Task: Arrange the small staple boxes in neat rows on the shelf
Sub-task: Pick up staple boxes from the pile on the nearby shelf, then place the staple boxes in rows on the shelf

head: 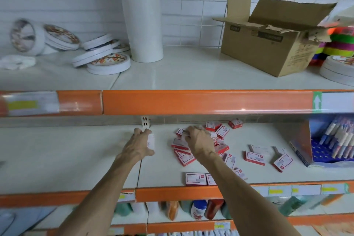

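The left hand (140, 146) grips one upright staple box (151, 141) near the back of the middle shelf (76, 159). The right hand (200, 142) curls its fingers onto the heap of staple boxes (183, 157) just beside; whether it clasps one cannot be told.

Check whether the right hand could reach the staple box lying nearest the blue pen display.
Probably yes. That staple box lies flat on bare shelf, apart from the pen display, nothing over it. The right hand is at the pile of boxes to its left, with only flat boxes between.
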Motion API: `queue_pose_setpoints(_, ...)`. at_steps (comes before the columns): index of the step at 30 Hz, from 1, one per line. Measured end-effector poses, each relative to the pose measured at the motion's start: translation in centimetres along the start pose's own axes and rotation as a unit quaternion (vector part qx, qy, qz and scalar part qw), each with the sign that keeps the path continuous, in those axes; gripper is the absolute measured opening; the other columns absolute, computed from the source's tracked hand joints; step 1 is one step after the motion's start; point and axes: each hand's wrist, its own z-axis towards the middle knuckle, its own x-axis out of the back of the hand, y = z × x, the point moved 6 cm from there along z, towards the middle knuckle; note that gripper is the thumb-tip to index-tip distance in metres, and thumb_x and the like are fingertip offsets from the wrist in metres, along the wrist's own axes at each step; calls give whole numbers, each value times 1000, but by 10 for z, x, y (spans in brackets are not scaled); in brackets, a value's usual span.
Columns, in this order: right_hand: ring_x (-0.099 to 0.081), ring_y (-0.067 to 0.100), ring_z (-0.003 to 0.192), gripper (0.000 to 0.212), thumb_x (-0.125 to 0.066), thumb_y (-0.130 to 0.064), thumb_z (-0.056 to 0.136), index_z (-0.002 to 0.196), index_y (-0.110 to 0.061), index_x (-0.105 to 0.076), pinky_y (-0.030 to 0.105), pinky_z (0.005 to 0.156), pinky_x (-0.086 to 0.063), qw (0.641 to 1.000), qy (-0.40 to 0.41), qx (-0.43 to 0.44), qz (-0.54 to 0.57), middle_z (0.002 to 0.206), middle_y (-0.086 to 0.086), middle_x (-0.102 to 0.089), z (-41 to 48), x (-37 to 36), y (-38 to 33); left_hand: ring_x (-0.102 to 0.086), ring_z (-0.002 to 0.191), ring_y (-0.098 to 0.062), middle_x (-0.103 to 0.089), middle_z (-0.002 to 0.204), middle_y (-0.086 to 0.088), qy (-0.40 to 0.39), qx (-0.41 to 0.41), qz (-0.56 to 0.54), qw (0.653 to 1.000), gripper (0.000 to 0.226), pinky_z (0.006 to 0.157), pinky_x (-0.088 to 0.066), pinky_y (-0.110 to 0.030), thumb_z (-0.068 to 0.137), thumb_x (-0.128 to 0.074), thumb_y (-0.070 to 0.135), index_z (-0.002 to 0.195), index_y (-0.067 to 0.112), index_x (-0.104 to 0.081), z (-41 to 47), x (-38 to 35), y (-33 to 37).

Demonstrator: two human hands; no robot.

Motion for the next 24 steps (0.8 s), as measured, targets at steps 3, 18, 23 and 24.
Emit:
queue_pose_setpoints(3, -65, 27, 85, 17, -46, -19, 99, 101, -11, -61, 34, 67, -51, 999, -14, 33, 15, 97, 9, -67, 0, -10, -43, -54, 95, -27, -43, 115, -7, 15, 34, -37, 999, 73, 71, -50, -33, 77, -77, 25, 138, 29, -37, -20, 22, -32)
queue_pose_setpoints(18, -60, 32, 94, 20, -46, -13, 89, 100, -7, -61, 29, 68, -40, 978, -118, 158, 70, 101, 11, -66, -79, -105, -367, -55, 105, -29, -42, 119, -10, 137, 164, -115, 970, 58, 84, -53, -38, 76, -59, -4, 127, 23, -48, -194, 153, -330)
queue_pose_setpoints(23, -60, 32, 101, 29, -44, -14, 90, 114, -14, -61, 29, 74, -41, 974, -118, 164, 102, 110, 10, -65, -112, -132, -460, -50, 121, -30, -41, 137, -15, 147, 180, -122, 965, 63, 93, -46, -35, 84, -60, 0, 140, 15, -37, -241, 181, -414)
queue_pose_setpoints(24, -60, 32, 101, 31, -45, -13, 90, 116, -16, -61, 29, 74, -41, 973, -118, 167, 107, 111, 10, -65, -115, -136, -474, -46, 126, -29, -40, 142, -14, 147, 188, -125, 963, 63, 96, -43, -32, 86, -61, 3, 142, 11, -34, -246, 185, -428)
